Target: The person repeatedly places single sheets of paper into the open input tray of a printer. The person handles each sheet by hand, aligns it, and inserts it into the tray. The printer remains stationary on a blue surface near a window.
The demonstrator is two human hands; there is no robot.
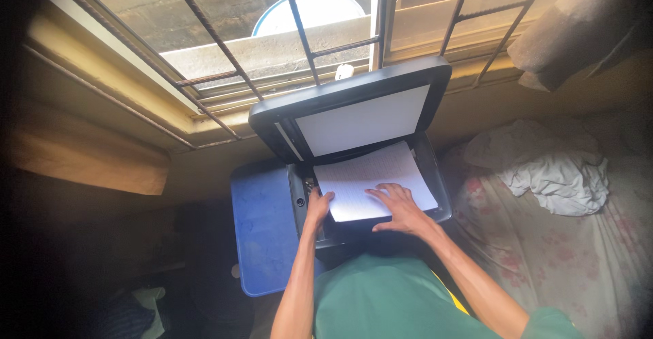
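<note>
A scanner (371,169) sits on a blue table (262,230), toward the table's right edge and its far side, under a barred window (272,39). Its lid (354,107) stands raised, the white underside facing the person.

A sheet (374,179) covered in handwriting (too small to read) lies on the scanner's bed, tilted a little so that its right corner reaches over the bed's right edge.

The right hand (401,208) lies flat on the sheet near its front edge, fingers spread and pressing down, gripping nothing. The left hand (318,206) is at the sheet's front left corner, by the scanner's left rim; its fingers are curled and touch the paper's edge, but whether they pinch the sheet or only rest against it cannot be told from here.

Both forearms reach in from the bottom of the view, above a green shirt (381,298).

To the right of the table lies a bed (578,264) with a flowered cover, and a crumpled white cloth (551,169) rests on it, well apart from the scanner.
</note>
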